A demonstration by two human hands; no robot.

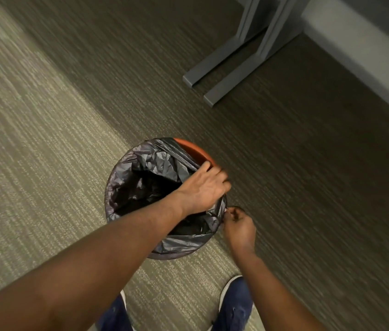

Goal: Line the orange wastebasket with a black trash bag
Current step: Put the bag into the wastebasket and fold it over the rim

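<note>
The orange wastebasket [194,150] stands on the carpet just ahead of my feet. A black trash bag [140,177] sits inside it, its edge folded over the left and near rim; the far right stretch of orange rim is bare. My left hand [204,187] reaches across the opening and grips the bag's edge at the right rim, thumb inside and fingers over the outside. My right hand [238,226] is lower at the basket's right side, fingers pinched on the bag's edge there.
Two grey metal furniture legs [234,60] rest on the carpet at the upper right, beside a pale baseboard and wall [360,58]. My two blue shoes [235,306] stand on the carpet right behind the basket.
</note>
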